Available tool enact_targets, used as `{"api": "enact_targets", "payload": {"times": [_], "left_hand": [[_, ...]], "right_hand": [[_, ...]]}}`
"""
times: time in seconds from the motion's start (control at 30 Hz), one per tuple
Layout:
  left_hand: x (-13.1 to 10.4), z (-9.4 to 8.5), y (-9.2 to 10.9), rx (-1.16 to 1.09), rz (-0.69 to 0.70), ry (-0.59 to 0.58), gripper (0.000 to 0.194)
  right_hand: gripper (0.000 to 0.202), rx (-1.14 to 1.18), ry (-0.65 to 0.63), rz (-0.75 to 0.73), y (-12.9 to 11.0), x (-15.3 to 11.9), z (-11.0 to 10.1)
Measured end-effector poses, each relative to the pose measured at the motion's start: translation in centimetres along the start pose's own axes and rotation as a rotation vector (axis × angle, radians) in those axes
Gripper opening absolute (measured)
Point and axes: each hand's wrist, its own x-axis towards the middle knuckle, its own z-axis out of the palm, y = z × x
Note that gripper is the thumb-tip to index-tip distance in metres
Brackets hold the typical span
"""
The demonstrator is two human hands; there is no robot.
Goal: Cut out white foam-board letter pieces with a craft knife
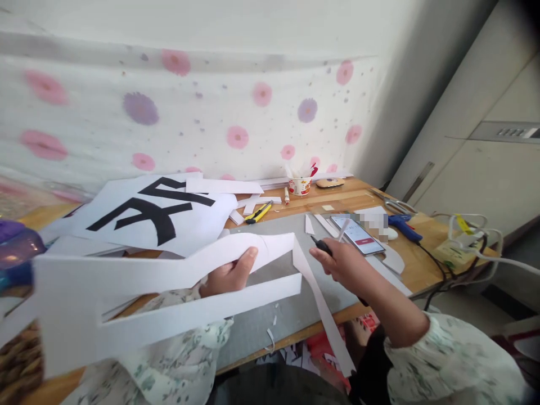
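A large white foam-board cutout point(113, 275) with two long arms stretches across the left and middle. Its upper arm is gripped by my left hand point(230, 277), thumb on the top face and the other fingers mostly hidden behind. Closed around a slim black pointed tool point(321, 245), my right hand point(343, 264) is just right of the cutout's end. I cannot tell the tool's exact kind. From that end a narrow tapering white strip point(323, 309) hangs down past the table's front edge; whether it is still attached is unclear.
A grey cutting mat point(253, 343) covers the table front. Behind it lie a yellow utility knife point(259, 212), a sheet with black characters point(147, 214) and a paper cup point(300, 184). To the right are a phone point(358, 235), a blue glue gun point(404, 226), scissors point(392, 202) and cords.
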Motion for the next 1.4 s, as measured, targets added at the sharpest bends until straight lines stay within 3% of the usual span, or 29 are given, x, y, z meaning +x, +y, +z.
{"api": "enact_targets", "payload": {"times": [0.1, 0.23, 0.37, 0.5, 0.6, 0.73, 0.8, 0.9, 1.07, 1.17, 1.27, 1.37, 1.4], "left_hand": [[0.1, 0.5, 0.0, -0.076, -0.063, -0.070, 0.027], [0.1, 0.6, 0.4, -0.314, -0.239, -0.321, 0.041], [-0.3, 1.3, 0.5, -0.483, -0.362, -0.426, 0.049], [-0.7, 1.9, 0.6, -0.642, -0.589, -0.460, 0.055], [-0.5, 1.7, 0.2, -0.682, -0.626, -0.506, 0.060], [0.4, 1.2, -0.8, -0.706, -0.631, -0.784, 0.064], [0.9, 1.3, -1.2, -0.725, -0.659, -0.851, 0.064], [1.4, 2.0, -1.4, -0.720, -0.671, -0.753, 0.059], [2.0, 1.7, -2.6, -0.640, -0.667, -0.404, 0.034], [2.6, -0.8, -3.9, -0.581, -0.652, -0.085, 0.028], [3.3, -4.7, -4.2, -0.483, -0.590, 0.249, 0.018], [3.8, -8.1, -2.1, -0.351, -0.450, 0.494, 0.013], [3.8, -8.8, -0.8, -0.295, -0.386, 0.479, 0.015]], "right_hand": [[0.038, 0.289, 0.032, -0.039, -1.1, -0.6, 0.4], [0.035, 0.569, 0.117, 0.022, -2.1, -0.6, 0.2], [0.029, 0.857, 0.035, 0.054, -2.2, -0.3, 0.4], [0.029, 1.131, -0.068, 0.056, -2.0, -0.3, 1.3], [0.030, 1.273, -0.082, 0.067, -1.9, -0.4, 1.8], [0.031, 1.347, -0.037, 0.116, -1.7, -0.4, 1.8], [0.034, 1.370, 0.018, 0.152, -1.5, -0.4, 1.6], [0.041, 1.393, 0.136, 0.185, -1.0, -0.2, 1.2], [0.045, 1.403, 0.275, 0.178, 0.5, 0.3, -0.2], [0.046, 1.405, 0.318, 0.154, 1.3, 0.5, -1.4], [0.047, 1.392, 0.312, 0.136, 1.9, 0.4, -2.1], [0.044, 1.363, 0.241, 0.121, 1.9, 0.2, -2.2], [0.043, 1.340, 0.198, 0.108, 1.7, 0.1, -2.1]]}}
